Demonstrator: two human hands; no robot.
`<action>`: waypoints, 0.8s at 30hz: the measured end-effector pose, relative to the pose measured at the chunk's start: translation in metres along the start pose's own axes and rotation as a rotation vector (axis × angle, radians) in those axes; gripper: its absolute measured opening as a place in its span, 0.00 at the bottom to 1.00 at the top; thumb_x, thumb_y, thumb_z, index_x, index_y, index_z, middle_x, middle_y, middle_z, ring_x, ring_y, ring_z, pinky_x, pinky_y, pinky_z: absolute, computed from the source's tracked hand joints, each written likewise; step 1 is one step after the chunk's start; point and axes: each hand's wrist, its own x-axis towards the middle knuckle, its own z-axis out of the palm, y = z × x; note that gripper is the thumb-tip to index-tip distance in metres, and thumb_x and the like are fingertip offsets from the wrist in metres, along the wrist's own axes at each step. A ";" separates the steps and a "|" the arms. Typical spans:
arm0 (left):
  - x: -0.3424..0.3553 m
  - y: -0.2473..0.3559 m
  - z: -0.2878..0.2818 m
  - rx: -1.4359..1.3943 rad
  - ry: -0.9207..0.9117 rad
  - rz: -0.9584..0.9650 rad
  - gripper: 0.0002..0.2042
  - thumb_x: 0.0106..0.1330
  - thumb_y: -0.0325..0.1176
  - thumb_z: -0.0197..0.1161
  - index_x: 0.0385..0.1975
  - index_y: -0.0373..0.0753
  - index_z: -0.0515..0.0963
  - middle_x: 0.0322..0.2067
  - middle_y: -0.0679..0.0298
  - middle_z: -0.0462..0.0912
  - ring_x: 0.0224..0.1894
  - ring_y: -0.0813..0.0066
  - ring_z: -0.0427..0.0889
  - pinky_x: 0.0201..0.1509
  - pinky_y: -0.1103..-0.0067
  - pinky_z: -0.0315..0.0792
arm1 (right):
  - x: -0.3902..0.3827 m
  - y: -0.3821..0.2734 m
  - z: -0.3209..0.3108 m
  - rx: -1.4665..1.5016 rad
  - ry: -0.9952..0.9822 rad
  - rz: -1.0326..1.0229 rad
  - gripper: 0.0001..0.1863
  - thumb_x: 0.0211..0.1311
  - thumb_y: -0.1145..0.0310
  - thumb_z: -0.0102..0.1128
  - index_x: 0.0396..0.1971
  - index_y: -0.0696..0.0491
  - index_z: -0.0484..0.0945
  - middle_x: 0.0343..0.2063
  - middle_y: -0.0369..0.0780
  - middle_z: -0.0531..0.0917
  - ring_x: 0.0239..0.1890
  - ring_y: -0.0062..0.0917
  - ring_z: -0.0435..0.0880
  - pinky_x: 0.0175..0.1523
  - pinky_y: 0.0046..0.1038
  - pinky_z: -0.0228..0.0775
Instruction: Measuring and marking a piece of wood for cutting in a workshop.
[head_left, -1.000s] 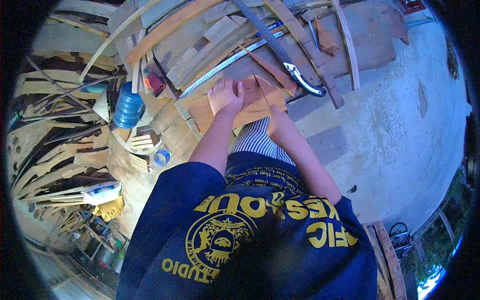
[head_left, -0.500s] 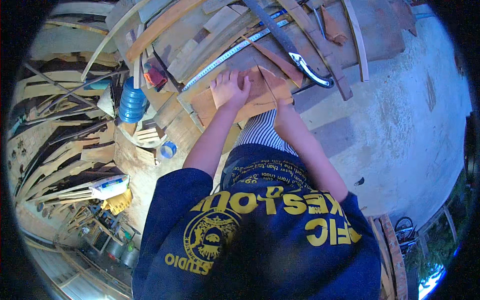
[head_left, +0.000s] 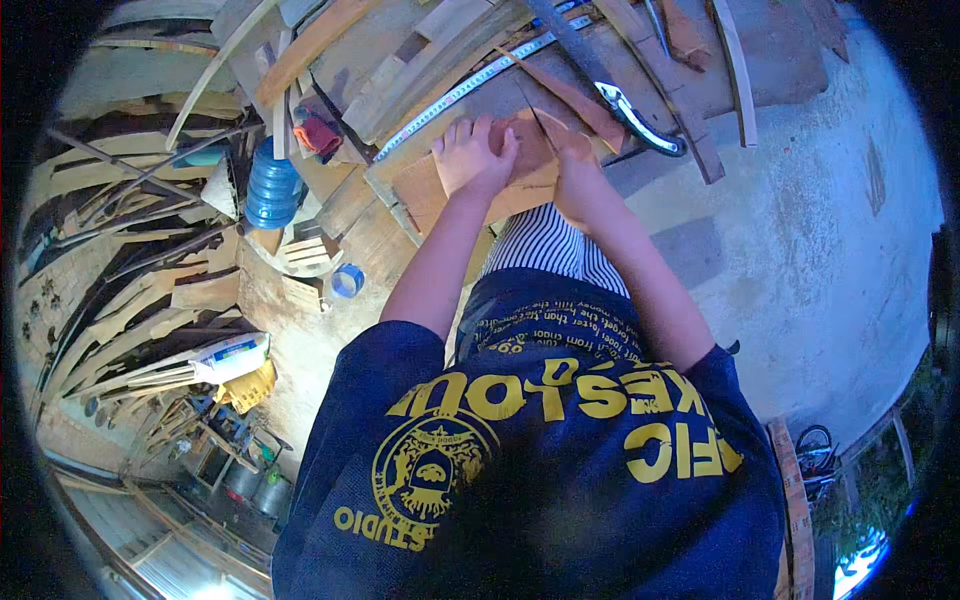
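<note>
A reddish-brown board lies on the low wooden work surface in front of me. My left hand rests flat on it, thumb and fingers spread. My right hand is closed at the board's right part around a hand saw. Its thin dark blade shows nearly edge-on, pointing away across the board; the handle is hidden in my fist. Beyond the board stretches a white measuring tape. Just past my right hand lie a pointed wood offcut and another saw with a black-and-white handle.
Wood strips lie across the far side of the work surface. To the left are a red cloth, a big blue water bottle, a blue ring-shaped object and piled timber. A bicycle stands at the lower right.
My right hand has pushed forward, away from me, and the blade has slid along with it. My left hand stays on the board. The whole view has shifted slightly.
</note>
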 end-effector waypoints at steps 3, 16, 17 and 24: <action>-0.003 -0.006 0.006 -0.056 0.016 0.005 0.20 0.58 0.51 0.52 0.44 0.46 0.75 0.45 0.61 0.75 0.49 0.64 0.72 0.53 0.66 0.61 | -0.008 -0.003 0.000 -0.006 0.071 -0.059 0.13 0.53 0.77 0.42 0.39 0.64 0.68 0.29 0.59 0.78 0.35 0.51 0.79 0.42 0.46 0.71; -0.003 -0.005 0.010 -0.016 0.088 0.040 0.20 0.57 0.51 0.53 0.43 0.47 0.75 0.44 0.62 0.75 0.50 0.66 0.71 0.52 0.66 0.60 | 0.013 -0.016 -0.013 0.054 0.278 -0.257 0.16 0.52 0.78 0.44 0.43 0.62 0.68 0.33 0.58 0.78 0.39 0.51 0.78 0.46 0.45 0.69; -0.004 -0.007 0.009 -0.020 0.090 0.029 0.20 0.57 0.51 0.52 0.43 0.46 0.75 0.43 0.62 0.75 0.50 0.66 0.71 0.52 0.66 0.60 | 0.002 -0.020 -0.018 -0.032 0.052 -0.097 0.17 0.52 0.78 0.43 0.44 0.62 0.67 0.33 0.58 0.78 0.39 0.51 0.78 0.47 0.45 0.69; -0.006 -0.011 0.002 -0.016 0.029 -0.010 0.19 0.57 0.52 0.52 0.42 0.46 0.75 0.43 0.62 0.75 0.49 0.66 0.71 0.52 0.66 0.60 | -0.046 -0.035 -0.038 -0.073 -0.250 0.236 0.14 0.54 0.76 0.42 0.41 0.63 0.68 0.35 0.60 0.78 0.40 0.50 0.79 0.45 0.45 0.70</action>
